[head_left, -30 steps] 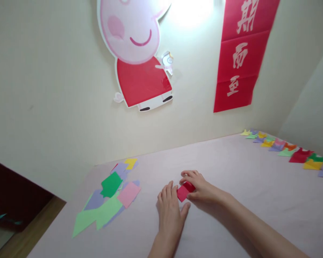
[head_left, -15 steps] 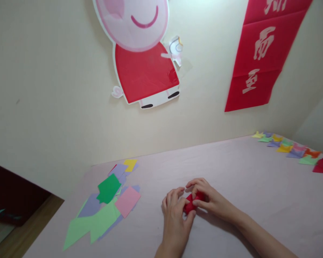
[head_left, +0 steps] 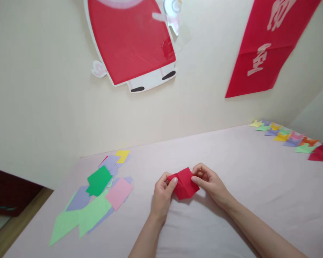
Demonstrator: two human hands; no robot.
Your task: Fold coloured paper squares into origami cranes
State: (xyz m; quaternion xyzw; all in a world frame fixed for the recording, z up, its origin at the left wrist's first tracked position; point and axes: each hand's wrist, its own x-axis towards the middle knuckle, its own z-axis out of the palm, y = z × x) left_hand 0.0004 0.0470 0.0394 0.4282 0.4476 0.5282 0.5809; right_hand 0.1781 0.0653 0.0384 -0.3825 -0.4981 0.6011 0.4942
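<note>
A small piece of red paper [head_left: 184, 183] with crossing creases is held between my two hands, just above the pale cloth surface. My left hand [head_left: 163, 193] pinches its left edge, the thumb lying on top. At the right edge, my right hand [head_left: 208, 182] grips the paper between thumb and fingers. Those fingers curl behind it and are partly hidden. The paper is bent along its creases and not fully flat.
On the left lie loose paper sheets: a dark green one [head_left: 99, 180], a pink one [head_left: 119, 194] and light green ones [head_left: 93, 218]. Several folded paper pieces [head_left: 307, 147] line the right edge. Behind stands a wall with a red banner [head_left: 254, 68] and a cartoon cutout [head_left: 134, 43].
The red paper was pressed small under my fingers; now it is opened wider and lifted between both hands. My hands have moved apart. The camera view has tilted lower.
</note>
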